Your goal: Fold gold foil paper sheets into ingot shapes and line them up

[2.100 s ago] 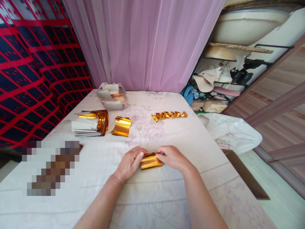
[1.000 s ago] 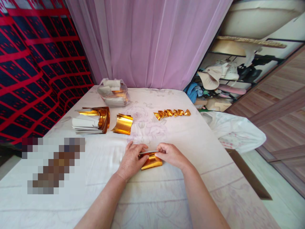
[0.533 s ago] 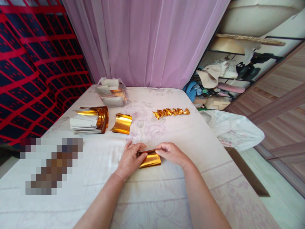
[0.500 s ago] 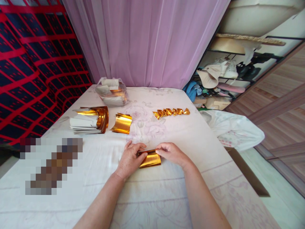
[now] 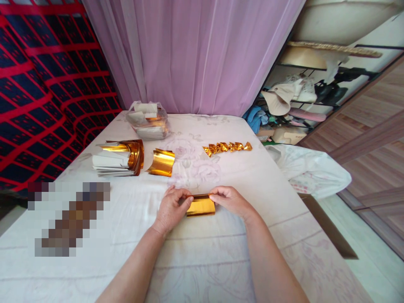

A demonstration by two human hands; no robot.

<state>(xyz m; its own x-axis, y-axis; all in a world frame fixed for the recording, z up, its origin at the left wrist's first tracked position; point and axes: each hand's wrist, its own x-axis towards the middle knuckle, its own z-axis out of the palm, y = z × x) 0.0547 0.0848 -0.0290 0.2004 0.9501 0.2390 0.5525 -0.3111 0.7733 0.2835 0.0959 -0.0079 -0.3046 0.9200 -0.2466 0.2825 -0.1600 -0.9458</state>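
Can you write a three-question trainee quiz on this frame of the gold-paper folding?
1. True or false: both hands grip the gold sheet on the white cloth.
2. The row of folded gold pieces lies where? A) beyond the hands, to the right; B) in the clear bag; C) on the floor.
3. What lies just right of the paper stack?

Key: 1 true, left hand and right hand each pinch an end; 2 A; 3 a curled gold sheet.

Bright, even daylight filters through the curtain [image 5: 195, 54], casting soft shadows. The gold foil [image 5: 200, 206] glares. Edges bow from wide-angle distortion; a pixelated patch [image 5: 69, 219] sits left.
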